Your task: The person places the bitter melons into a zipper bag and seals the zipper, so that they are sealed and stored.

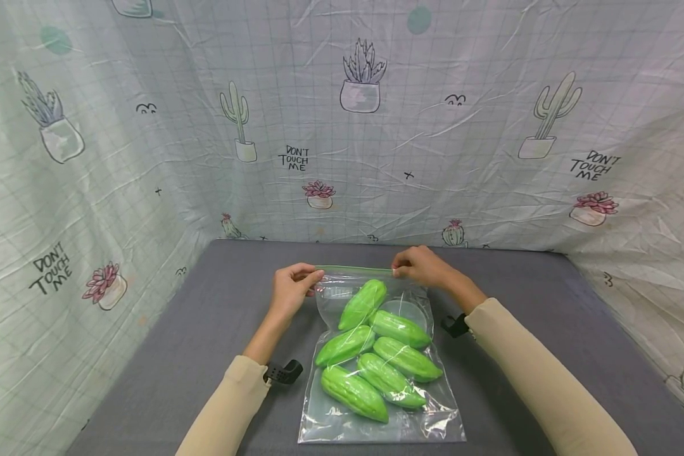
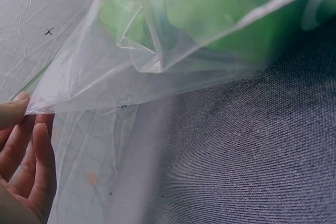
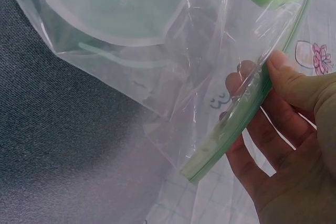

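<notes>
A clear zip bag (image 1: 325, 405) lies on the grey table with several green, ridged, oblong vegetables (image 1: 390, 379) inside, like small bitter gourds or cucumbers. Along its far edge runs a green zip strip (image 3: 239, 129). My left hand (image 1: 292, 288) pinches the left end of that edge between thumb and fingers. Farther right, my right hand (image 1: 424, 266) pinches the zip strip, thumb on one side and fingers behind, as the right wrist view shows. The strip's right end sticks out past those fingers. In the left wrist view the plastic (image 2: 79, 82) is drawn taut from the left fingertips.
The grey cloth-covered table (image 1: 216, 304) extends to both sides of the bag. Behind it and at the sides hangs a pale curtain (image 1: 342, 145) printed with potted plants. Black wrist bands (image 1: 284, 372) sit on both arms, under beige sleeves.
</notes>
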`<state>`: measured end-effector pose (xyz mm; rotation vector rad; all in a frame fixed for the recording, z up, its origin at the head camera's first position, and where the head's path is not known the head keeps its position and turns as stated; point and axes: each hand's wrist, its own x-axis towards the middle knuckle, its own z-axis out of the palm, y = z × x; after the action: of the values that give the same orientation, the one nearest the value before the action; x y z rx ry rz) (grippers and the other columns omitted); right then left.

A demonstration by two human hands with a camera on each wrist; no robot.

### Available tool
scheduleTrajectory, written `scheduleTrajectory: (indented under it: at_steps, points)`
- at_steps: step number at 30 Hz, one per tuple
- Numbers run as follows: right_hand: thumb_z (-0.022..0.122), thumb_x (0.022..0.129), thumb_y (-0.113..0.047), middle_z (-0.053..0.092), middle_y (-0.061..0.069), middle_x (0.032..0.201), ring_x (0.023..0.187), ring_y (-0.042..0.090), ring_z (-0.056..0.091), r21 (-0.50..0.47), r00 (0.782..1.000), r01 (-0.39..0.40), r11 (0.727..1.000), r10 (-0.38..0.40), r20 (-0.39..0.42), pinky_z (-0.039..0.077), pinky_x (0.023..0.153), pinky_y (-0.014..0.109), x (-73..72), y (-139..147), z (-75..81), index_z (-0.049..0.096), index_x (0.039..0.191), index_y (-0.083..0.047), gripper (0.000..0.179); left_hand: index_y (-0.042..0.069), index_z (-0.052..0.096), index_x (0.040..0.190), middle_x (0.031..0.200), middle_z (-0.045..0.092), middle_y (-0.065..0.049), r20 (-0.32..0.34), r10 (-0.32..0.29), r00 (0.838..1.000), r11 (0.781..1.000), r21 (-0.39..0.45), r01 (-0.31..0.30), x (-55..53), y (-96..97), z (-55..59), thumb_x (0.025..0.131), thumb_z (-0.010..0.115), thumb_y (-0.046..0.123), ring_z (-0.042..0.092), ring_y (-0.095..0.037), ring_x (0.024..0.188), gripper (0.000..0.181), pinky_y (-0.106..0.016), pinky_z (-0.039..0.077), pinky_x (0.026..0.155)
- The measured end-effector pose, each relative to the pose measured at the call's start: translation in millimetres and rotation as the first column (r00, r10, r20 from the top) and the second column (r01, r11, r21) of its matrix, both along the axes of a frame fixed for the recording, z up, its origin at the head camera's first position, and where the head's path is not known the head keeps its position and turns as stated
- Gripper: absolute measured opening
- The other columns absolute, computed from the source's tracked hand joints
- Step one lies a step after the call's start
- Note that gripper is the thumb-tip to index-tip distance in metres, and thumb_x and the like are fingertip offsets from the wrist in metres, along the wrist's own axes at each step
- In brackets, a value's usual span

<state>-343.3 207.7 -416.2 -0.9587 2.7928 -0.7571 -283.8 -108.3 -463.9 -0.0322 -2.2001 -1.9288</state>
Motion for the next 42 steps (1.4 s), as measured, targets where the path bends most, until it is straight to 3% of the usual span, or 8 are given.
scheduleTrajectory:
  at_steps: [8, 20, 27, 34, 42]
  points:
    - [0.065, 0.101, -0.014, 0.078, 0.008, 0.102, 0.085, 0.015, 0.07, 0.001, 1.0, -0.003, 1.0, 0.003, 0.006, 0.058, 0.076, 0.038, -2.1, 4, -1.0, 0.076, 0.111, -0.005, 0.017, 0.003, 0.078, 0.101, 0.096, 0.079, -0.017, -0.023, 0.003, 1.0, 1.0, -0.027, -0.004, 0.0, -0.4, -1.0, 0.09, 0.081, 0.02, 0.072, -0.029, 0.078, 0.021, -0.038, 0.063, 0.068]
    - [0.065, 0.101, -0.014, 0.078, 0.01, 0.104, 0.087, 0.018, 0.071, 0.001, 1.0, -0.008, 1.0, 0.008, -0.003, 0.059, 0.077, 0.039, -4.2, 6, -4.0, 0.076, 0.112, -0.004, 0.019, 0.003, 0.078, 0.1, 0.091, 0.079, -0.015, -0.03, 0.01, 0.999, 1.0, -0.027, -0.011, -1.1, -1.3, -1.7, 0.09, 0.082, 0.021, 0.069, -0.015, 0.07, 0.02, -0.051, 0.063, 0.072]
    - [0.065, 0.101, -0.015, 0.078, 0.009, 0.103, 0.085, 0.017, 0.07, 0.005, 1.0, -0.008, 1.0, 0.009, -0.009, 0.058, 0.076, 0.039, -4.7, 9, -4.0, 0.077, 0.11, -0.005, 0.018, 0.001, 0.078, 0.103, 0.096, 0.078, -0.02, -0.012, 0.01, 1.0, 1.0, -0.03, -0.01, -0.3, -1.7, 0.7, 0.09, 0.081, 0.02, 0.069, -0.014, 0.07, 0.024, -0.045, 0.064, 0.07]
    - [0.066, 0.101, -0.014, 0.078, 0.009, 0.102, 0.083, 0.015, 0.069, 0.002, 1.0, -0.006, 1.0, 0.006, -0.021, 0.058, 0.076, 0.038, -4.6, 12, -3.7, 0.077, 0.108, -0.006, 0.016, 0.0, 0.077, 0.106, 0.098, 0.078, -0.021, -0.003, 0.009, 1.0, 0.999, -0.031, -0.009, 0.1, -2.3, 0.6, 0.091, 0.08, 0.019, 0.071, -0.023, 0.076, 0.024, -0.047, 0.064, 0.072]
    - [0.067, 0.1, -0.013, 0.078, 0.01, 0.101, 0.081, 0.015, 0.069, -0.002, 0.999, -0.016, 1.0, 0.016, -0.028, 0.058, 0.074, 0.038, -6.1, 15, -6.2, 0.077, 0.108, -0.004, 0.015, 0.002, 0.078, 0.102, 0.095, 0.079, -0.019, -0.019, 0.01, 1.0, 0.999, -0.031, -0.011, 0.2, -4.6, -1.0, 0.09, 0.081, 0.022, 0.073, -0.034, 0.08, 0.023, -0.03, 0.062, 0.064]
